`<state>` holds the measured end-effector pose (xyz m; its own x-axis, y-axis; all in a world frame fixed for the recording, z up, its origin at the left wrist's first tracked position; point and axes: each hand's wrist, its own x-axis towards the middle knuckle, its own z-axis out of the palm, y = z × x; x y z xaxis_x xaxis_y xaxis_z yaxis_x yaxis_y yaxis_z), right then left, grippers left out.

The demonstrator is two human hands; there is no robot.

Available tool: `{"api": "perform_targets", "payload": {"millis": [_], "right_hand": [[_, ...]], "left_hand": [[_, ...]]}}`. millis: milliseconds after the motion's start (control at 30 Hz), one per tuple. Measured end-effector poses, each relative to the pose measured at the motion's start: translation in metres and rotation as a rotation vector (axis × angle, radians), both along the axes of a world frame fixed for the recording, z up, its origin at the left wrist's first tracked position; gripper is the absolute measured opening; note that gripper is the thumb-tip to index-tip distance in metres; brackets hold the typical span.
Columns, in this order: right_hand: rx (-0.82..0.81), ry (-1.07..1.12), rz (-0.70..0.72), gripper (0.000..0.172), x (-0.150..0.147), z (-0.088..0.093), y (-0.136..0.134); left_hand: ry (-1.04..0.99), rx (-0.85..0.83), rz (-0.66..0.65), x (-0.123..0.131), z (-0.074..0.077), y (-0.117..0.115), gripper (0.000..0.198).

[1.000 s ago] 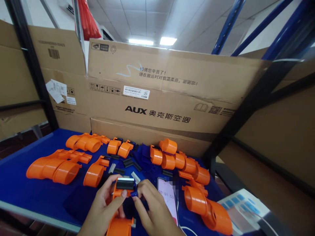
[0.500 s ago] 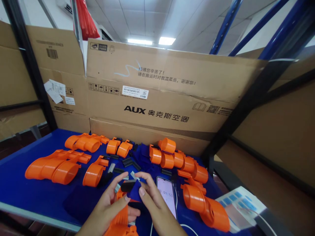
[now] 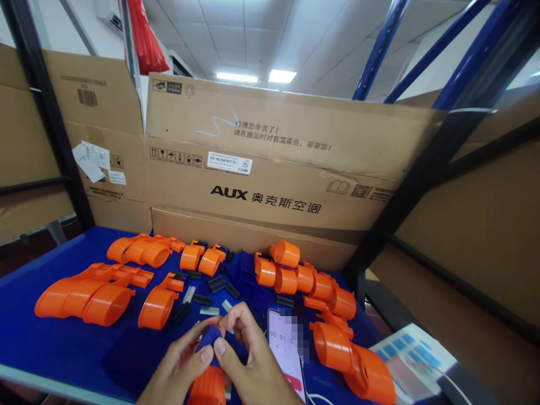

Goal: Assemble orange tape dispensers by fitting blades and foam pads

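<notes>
My left hand [image 3: 179, 363] and my right hand [image 3: 248, 349] meet low in the middle of the view. Thumbs and fingers of both pinch a small dark blue piece [image 3: 211, 337], which looks like folded cloth or a flap. Directly beneath it is a ribbed orange plastic part [image 3: 207, 387]; the hands hide much of it, and I cannot tell whether the blue piece is fixed to it. Just beyond my fingertips lie short black strips [image 3: 217, 284] and a grey metal-like strip [image 3: 210, 310].
Orange ring-shaped parts with stems [image 3: 110, 306] lie at the left, and more orange rings [image 3: 323, 284] are grouped at the right. A phone [image 3: 283, 349] running a timer lies beside my right hand. A white-and-blue sheet [image 3: 411, 360] sits at the right edge. Cardboard [image 3: 270, 191] walls the back.
The black strip seen between my hands before is now out of sight. My fingers have closed in around the blue piece, and both hands have moved slightly down and left.
</notes>
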<state>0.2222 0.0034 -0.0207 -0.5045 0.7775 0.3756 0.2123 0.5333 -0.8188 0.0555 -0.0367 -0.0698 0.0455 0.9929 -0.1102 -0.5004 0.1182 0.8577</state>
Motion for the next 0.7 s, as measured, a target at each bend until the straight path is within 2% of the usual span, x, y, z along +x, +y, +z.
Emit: {"api": "perform_targets", "payload": {"millis": [67,100,167,233,300,367,467,700], "right_hand": [[0.225,-0.370,-0.060,0.024,0.004,0.015,0.024],[0.388,-0.624,-0.166,0.031,0.006,0.023,0.039],[0.452,-0.774,-0.291,0.021,0.007,0.034,0.074],[0.479,-0.905,-0.375,0.013,0.004,0.036,0.107],[0.496,-1.027,-0.415,0.024,0.000,0.030,0.130],[0.512,-1.124,-0.425,0.032,-0.004,0.023,0.144],[0.537,-1.209,-0.424,0.033,-0.002,0.014,0.153],[0.550,-1.167,-0.408,0.033,0.007,0.007,0.159]], "left_hand": [[-0.047,-0.075,-0.014,-0.004,-0.002,0.001,0.055],[-0.074,-0.114,-0.018,-0.005,-0.004,0.002,0.058],[-0.117,-0.167,-0.002,-0.007,-0.007,0.003,0.063],[-0.135,-0.176,0.026,-0.008,-0.011,0.003,0.064],[-0.144,-0.169,0.033,-0.008,-0.014,0.003,0.064],[-0.153,-0.166,0.061,-0.008,-0.016,0.001,0.064],[-0.185,-0.187,0.111,-0.011,-0.014,0.000,0.066],[-0.237,-0.196,0.034,-0.012,-0.007,0.005,0.064]]}}
